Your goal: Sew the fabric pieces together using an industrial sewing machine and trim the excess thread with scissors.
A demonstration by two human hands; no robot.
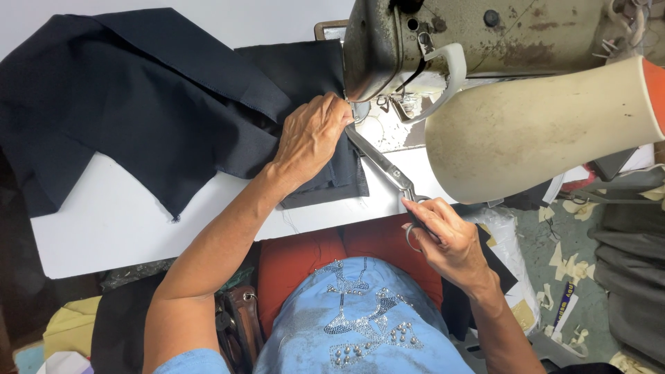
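Observation:
My left hand (309,138) presses down on dark navy fabric (159,104) spread over a white table (118,221), its fingertips at the needle area of an old grey sewing machine (443,41). My right hand (447,235) grips the handles of metal scissors (379,163), whose blades point up and left toward the fabric's edge under the machine head. The blade tips lie right beside my left fingertips. Whether they are cutting thread or cloth is hidden.
The machine's large cream motor housing (540,131) juts out to the right. Below the table are a red cushion (305,260), a brown bag (239,318) and yellow cloth (69,325). Fabric scraps (568,270) litter the green floor at right.

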